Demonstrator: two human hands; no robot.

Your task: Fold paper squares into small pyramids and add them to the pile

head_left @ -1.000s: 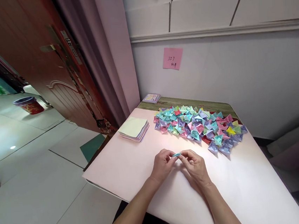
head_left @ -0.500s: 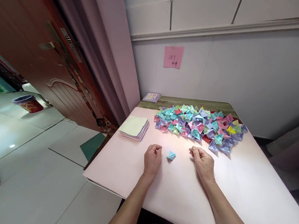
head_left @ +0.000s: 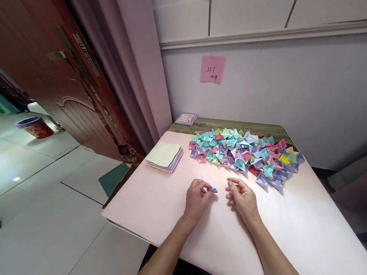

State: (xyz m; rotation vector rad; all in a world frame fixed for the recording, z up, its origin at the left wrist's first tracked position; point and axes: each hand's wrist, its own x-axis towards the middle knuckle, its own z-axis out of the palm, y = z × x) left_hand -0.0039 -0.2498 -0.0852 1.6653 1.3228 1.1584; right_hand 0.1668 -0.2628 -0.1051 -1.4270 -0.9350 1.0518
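Between the thumb and fingers of my left hand [head_left: 197,198] is a small folded blue paper [head_left: 212,190], pinched at its left end just above the table. My right hand [head_left: 243,197] hovers a short way to its right, fingers curved and a little apart, with nothing visible in them. Beyond both hands lies a broad pile of folded paper boats [head_left: 236,147] in blue, purple, pink, green, red and yellow. Left of the pile rests a stack of square paper sheets [head_left: 164,155], a pale yellow one on top.
The table [head_left: 138,202] has a pale pink cover and a bare wooden strip at the back. A small printed packet [head_left: 186,119] sits in the far left corner. A pink note [head_left: 212,69] is stuck on the wall. Left stand a door [head_left: 51,81] and a red bin [head_left: 36,127].
My left hand has moved right and picked up the folded blue paper, which lay on the table between the hands. My right hand has shifted left, closer to it, and its fingers have loosened.
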